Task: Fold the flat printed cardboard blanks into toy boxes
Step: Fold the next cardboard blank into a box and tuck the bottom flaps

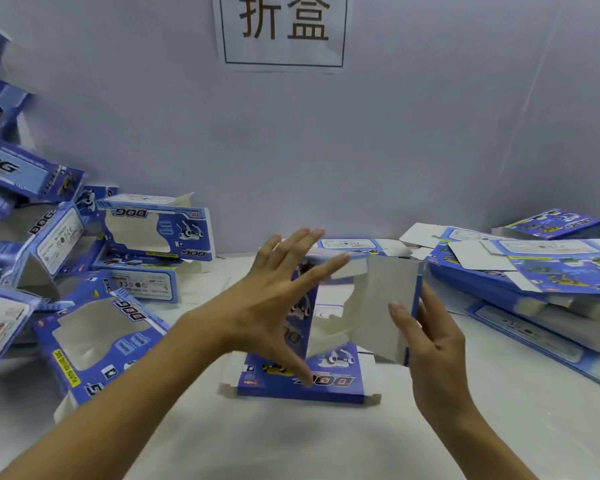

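A pale wall (430, 133) rises behind the half-folded box (378, 306), carrying a paper sign (284, 29) straight above it. The white table (291, 438) bears the box at its middle. Left of the box sprawls a heap of folded boxes (94, 271); right of it lies a stack of flat blanks (534, 271). The right hand (433, 344) grips the box's right panel, thumb on the grey inside. The left hand (278, 296) is spread wide at its left side, fingers straight, partly hiding it.
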